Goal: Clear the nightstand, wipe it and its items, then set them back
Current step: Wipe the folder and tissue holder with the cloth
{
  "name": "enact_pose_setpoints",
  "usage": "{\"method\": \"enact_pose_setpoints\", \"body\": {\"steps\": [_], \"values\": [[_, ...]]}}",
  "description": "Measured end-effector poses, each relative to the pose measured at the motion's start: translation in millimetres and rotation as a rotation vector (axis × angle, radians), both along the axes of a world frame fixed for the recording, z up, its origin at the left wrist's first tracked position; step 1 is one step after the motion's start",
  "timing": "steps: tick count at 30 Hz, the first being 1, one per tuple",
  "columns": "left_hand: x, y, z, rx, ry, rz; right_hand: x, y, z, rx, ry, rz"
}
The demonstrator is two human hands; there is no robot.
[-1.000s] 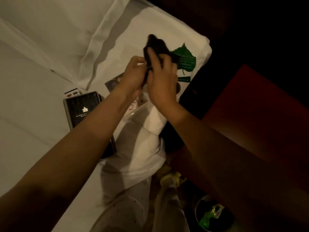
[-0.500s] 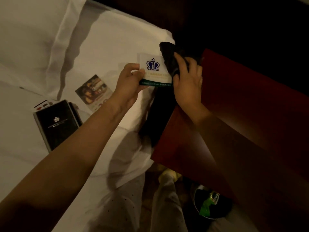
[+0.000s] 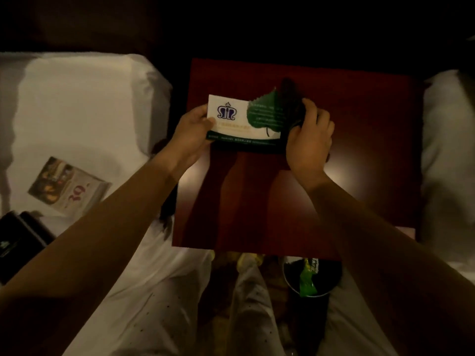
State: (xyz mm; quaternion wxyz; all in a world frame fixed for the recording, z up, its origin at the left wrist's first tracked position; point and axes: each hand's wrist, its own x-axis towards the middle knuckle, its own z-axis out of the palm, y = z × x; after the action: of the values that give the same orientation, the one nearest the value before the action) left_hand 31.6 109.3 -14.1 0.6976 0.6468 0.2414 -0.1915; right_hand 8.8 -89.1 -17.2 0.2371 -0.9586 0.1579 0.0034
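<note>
A white bed [image 3: 84, 104] is set left of the dark red tabletop [image 3: 359, 176], another bed [image 3: 447, 140] right of it; the room is dimly lit.

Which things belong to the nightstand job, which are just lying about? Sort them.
Job: nightstand, crown-logo card in left hand, leaf-shaped card, dark cloth in right hand; probably brochure and black folder.
Lying about: pillow, waste bin, green wrapper.

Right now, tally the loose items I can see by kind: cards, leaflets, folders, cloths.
Leaf card: 1
Leaflet: 1
Black folder: 1
Dark cloth: 1
Total: 4
</note>
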Motion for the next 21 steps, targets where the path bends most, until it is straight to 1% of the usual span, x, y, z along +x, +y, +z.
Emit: {"method": "enact_pose_setpoints", "body": {"steps": [3, 6, 12, 15, 21], "values": [[8, -35, -11, 0.002, 0.036, 0.026, -21, -48, -2, 0.018, 0.023, -0.097], [21, -68, -21, -0.018, 0.053, 0.030, -48, -83, -8, 0.019, 0.069, -0.121], [59, -128, -33, -0.046, 0.020, 0.003, -101, -111, -26, -0.022, 0.165, -0.128], [79, -151, -43, -0.001, -0.018, -0.027, -120, -116, -34, -0.045, 0.210, -0.106], [109, -172, -58, 0.138, -0.069, -0.131, -138, -117, -51, -0.110, 0.257, 0.033]]}}
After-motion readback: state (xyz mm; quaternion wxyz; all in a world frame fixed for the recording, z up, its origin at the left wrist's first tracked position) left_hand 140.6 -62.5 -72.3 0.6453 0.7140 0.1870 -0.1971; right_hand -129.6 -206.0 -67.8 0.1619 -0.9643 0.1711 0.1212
